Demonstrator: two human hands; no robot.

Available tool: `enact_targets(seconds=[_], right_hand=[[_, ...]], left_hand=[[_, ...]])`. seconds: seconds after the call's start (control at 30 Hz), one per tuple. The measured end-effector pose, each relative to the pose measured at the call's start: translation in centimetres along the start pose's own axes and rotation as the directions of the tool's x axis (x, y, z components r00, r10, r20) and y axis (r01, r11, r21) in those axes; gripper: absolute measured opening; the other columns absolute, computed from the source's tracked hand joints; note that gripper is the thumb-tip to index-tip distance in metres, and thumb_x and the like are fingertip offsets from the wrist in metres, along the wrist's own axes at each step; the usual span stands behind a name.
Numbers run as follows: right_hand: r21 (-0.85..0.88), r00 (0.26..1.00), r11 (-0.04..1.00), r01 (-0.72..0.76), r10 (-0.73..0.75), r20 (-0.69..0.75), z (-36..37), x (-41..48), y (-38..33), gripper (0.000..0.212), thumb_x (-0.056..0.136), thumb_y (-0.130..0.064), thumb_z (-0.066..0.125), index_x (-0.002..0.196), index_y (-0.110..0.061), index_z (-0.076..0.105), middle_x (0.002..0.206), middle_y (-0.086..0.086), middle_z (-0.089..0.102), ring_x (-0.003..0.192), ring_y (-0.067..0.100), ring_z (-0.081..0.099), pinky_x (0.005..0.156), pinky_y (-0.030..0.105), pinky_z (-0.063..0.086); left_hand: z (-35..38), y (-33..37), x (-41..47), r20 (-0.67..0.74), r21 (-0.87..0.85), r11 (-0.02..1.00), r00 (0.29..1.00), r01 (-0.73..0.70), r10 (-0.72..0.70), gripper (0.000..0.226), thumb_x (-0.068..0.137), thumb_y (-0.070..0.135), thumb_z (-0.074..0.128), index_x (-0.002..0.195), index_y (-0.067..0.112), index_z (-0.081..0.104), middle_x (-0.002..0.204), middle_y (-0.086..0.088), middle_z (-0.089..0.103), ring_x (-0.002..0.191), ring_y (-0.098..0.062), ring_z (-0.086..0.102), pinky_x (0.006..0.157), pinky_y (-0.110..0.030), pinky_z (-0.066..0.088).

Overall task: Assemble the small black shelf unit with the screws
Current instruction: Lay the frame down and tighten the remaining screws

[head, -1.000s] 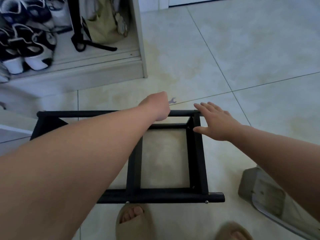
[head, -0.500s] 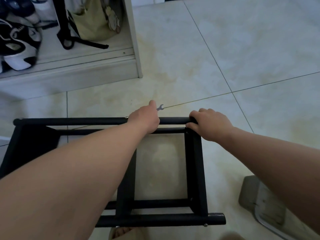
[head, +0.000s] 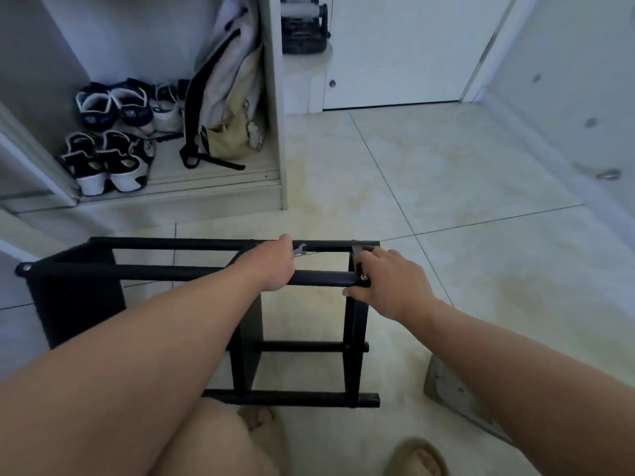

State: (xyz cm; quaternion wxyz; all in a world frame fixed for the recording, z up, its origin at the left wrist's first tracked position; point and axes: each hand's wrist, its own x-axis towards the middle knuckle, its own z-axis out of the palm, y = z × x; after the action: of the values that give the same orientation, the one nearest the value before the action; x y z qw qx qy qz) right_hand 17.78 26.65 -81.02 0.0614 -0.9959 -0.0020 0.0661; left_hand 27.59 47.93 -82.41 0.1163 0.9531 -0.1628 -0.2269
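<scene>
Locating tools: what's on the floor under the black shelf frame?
A small wrench lies on the tile floor, seen between the frame's upper bars beside the left hand. The left forearm hides the floor beneath it.

Entryway clutter on a tiled floor [head: 446, 187].
Sneakers [head: 110, 159] and a pale backpack [head: 226, 108] sit in an open cabinet [head: 274, 97] well beyond the left hand [head: 275, 266]; a grey flat object [head: 448, 388] lies below the right hand [head: 395, 280].

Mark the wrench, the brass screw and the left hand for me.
wrench [head: 300, 250]: head view, its visible open end.
brass screw [head: 363, 277]: head view, the screw's head.
left hand [head: 275, 264]: head view, back of the hand.
</scene>
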Motion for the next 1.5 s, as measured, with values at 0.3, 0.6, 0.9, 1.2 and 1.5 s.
enact_targets(seconds=[0.3,0.6,0.9,1.2,1.5], right_hand=[[0.082,0.994,0.997,-0.001,-0.008,0.105,2.1,-12.2,-4.4,0.078,0.097,-0.054,0.057,0.156,-0.022,0.018,0.131,0.004,0.049,0.111,0.030,0.060,0.083,0.039,0.052],[0.065,0.995,0.995,-0.073,0.067,0.080,7.1,-20.8,-6.5,0.080,0.098,-0.056,0.054,0.159,-0.020,0.015,0.125,0.001,0.050,0.103,0.022,0.059,0.070,0.028,0.039],[0.231,0.969,0.965,-0.123,0.067,0.236,10.3,-26.2,-7.3,0.082,0.093,-0.043,0.068,0.157,-0.024,0.021,0.134,0.001,0.048,0.118,0.024,0.056,0.090,0.038,0.053],[0.268,0.914,0.958,-0.101,-0.017,0.405,9.0,-27.4,-7.3,0.084,0.090,-0.045,0.071,0.157,-0.029,0.024,0.137,0.000,0.054,0.122,0.022,0.056,0.094,0.033,0.047],[-0.168,0.963,0.985,-0.025,0.069,0.259,8.7,-28.4,-7.4,0.137,0.057,-0.095,0.058,0.160,-0.030,-0.005,0.167,0.005,-0.014,0.154,0.034,-0.014,0.121,0.060,0.005]], left_hand=[[1.4,2.0,-11.2,0.207,0.182,0.982,0.973,0.060,-0.098,0.030,0.103,0.013,0.040,0.130,0.004,0.051,0.126,-0.014,0.060,0.107,-0.030,0.059,0.080,-0.033,0.042],[9.2,0.4,-18.4,0.068,-0.026,0.997,0.995,0.076,-0.074,0.008,0.098,0.012,0.038,0.104,0.017,0.039,0.086,-0.003,0.056,0.071,-0.020,0.055,0.055,-0.034,0.038],[13.1,-1.1,-22.7,0.084,-0.075,0.997,0.996,0.014,-0.007,0.013,0.105,0.023,0.032,0.098,0.016,0.040,0.084,-0.004,0.058,0.075,-0.027,0.055,0.061,-0.039,0.036],[15.4,-1.7,-24.9,0.030,-0.049,0.996,0.997,0.073,-0.072,0.015,0.105,0.026,0.032,0.102,0.018,0.044,0.090,-0.001,0.062,0.078,-0.025,0.054,0.080,-0.040,0.036],[15.0,-2.0,-25.1,0.207,-0.023,0.980,0.960,0.198,-0.189,0.014,0.100,0.026,0.039,0.103,0.021,0.052,0.120,-0.007,0.063,0.099,-0.029,0.055,0.078,-0.036,0.037]])
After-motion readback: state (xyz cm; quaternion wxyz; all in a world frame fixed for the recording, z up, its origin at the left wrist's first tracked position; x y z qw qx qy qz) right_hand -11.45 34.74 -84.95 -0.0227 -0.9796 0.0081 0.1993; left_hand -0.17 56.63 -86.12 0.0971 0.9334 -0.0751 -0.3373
